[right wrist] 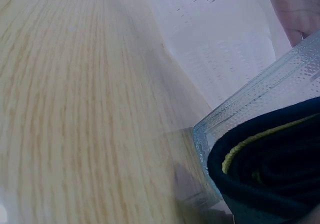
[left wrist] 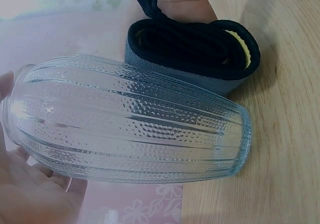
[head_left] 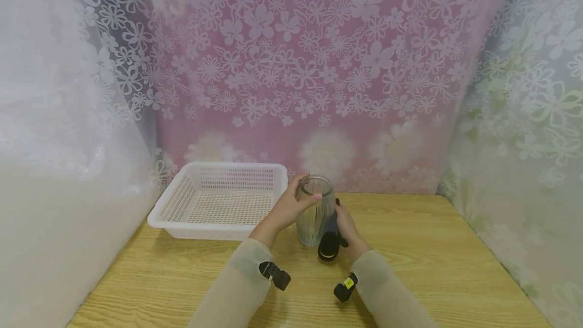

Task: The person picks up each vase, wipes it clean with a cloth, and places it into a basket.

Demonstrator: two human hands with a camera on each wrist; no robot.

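A clear ribbed glass vase (head_left: pixel 309 228) stands roughly upright in the head view, its mouth facing up. My left hand (head_left: pixel 295 205) grips it near the rim, thumb on the near side. Against the vase's right side, my right hand (head_left: pixel 347 226) holds a rolled dark cloth (head_left: pixel 329 245). Grey outer fabric, black edging and a strip of yellow show on the cloth (left wrist: pixel 200 76) in the left wrist view, along with a black loop. The right wrist view shows the cloth close to the vase's base (right wrist: pixel 202 139). Whether that base touches the table cannot be told.
Left of the vase sits a white perforated plastic basket (head_left: pixel 205 233) with nothing visible inside. Both rest over a wood-grain table (head_left: pixel 419 267). A pink flowered curtain (head_left: pixel 296 80) hangs behind the table, and pale sheets hang at both sides.
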